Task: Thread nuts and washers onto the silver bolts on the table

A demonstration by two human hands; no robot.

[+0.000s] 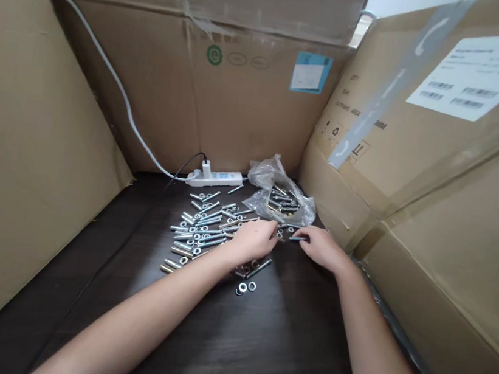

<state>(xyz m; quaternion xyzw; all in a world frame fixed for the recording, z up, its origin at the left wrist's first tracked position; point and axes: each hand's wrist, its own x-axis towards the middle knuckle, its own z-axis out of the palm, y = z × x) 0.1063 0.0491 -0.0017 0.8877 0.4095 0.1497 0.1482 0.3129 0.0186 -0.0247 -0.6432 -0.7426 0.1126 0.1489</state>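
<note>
My right hand [320, 247] pinches the end of a thin metal bolt [296, 238], which points left just above the dark table. My left hand [255, 240] is closed, fingertips down, beside some small metal rings [279, 233]; whatever lies between its fingers is too small to name. Under and left of that hand spread loose bolts [209, 221], metal sleeves [181, 251] and nuts [197, 251], partly covered by the wrist. Nearer to me lie washers [242, 287] and a single long bolt [259, 268]. Behind both hands an opened clear plastic bag [305, 209] holds more bolts [281, 200].
Large cardboard boxes [241, 106] wall in the dark table [229, 344] at the back and both sides. A white power strip [227, 178] with a plugged-in adapter stands at the back. Its white cable [122, 89] climbs left, and a black cord [104, 263] crosses the table's left side.
</note>
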